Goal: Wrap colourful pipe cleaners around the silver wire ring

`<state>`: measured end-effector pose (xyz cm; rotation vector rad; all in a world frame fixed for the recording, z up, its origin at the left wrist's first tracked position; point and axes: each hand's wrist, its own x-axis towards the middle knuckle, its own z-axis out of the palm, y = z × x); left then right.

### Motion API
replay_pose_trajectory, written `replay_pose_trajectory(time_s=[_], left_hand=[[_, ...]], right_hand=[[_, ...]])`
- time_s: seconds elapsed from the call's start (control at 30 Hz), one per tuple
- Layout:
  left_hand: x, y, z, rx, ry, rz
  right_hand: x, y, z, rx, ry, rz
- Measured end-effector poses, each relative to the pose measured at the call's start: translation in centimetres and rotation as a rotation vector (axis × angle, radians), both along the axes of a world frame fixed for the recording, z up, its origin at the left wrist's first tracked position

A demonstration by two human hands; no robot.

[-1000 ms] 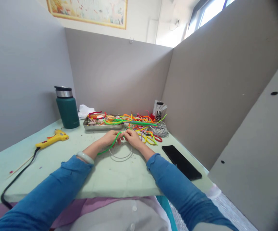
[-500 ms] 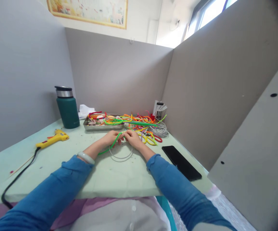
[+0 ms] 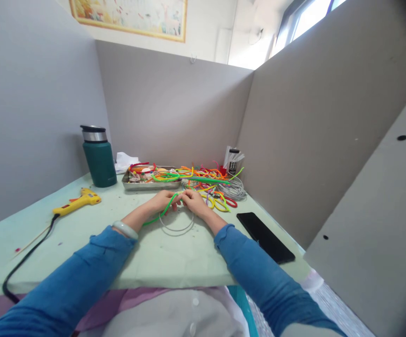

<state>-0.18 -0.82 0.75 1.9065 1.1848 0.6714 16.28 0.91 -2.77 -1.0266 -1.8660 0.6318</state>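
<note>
Above the middle of the table, my left hand [image 3: 165,201] is closed on a green pipe cleaner [image 3: 166,210], whose loose end trails down toward my left wrist. My right hand [image 3: 193,202] pinches at the same spot, its fingertips meeting those of the left. A thin grey wire ring [image 3: 177,230] hangs below both hands, its upper part hidden behind the fingers. Where the green strand meets the ring is covered by my fingertips, so I cannot tell how they are joined.
Behind my hands stand a metal tray [image 3: 150,186] of craft bits and a heap of coloured pipe cleaners [image 3: 206,179] beside a grey wire coil [image 3: 232,189]. Left are a green bottle [image 3: 99,161] and yellow glue gun [image 3: 78,202]; right lies a black phone [image 3: 266,238].
</note>
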Motion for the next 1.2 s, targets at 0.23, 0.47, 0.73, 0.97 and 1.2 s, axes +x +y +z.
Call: replay_pose_trajectory(time_s=[0.23, 0.47, 0.73, 0.97, 1.2], left_hand=[[-0.02, -0.04, 0.02, 0.006, -0.002, 0.005], [-0.01, -0.32, 0.15, -0.011, -0.03, 0.014], [0.11, -0.2, -0.09, -0.009, -0.079, -0.006], [0.07, 0.01, -0.43, -0.015, -0.077, 0.001], [0.48, -0.33, -0.26, -0.102, -0.211, 0.018]], right_hand=[[0.01, -0.08, 0.0, 0.008, 0.001, -0.002], [0.03, 0.02, 0.02, -0.009, 0.008, 0.014], [-0.01, 0.26, -0.13, 0.005, 0.002, 0.004], [0.06, 0.26, -0.14, 0.011, -0.018, 0.034], [0.03, 0.44, -0.27, -0.002, 0.002, 0.019]])
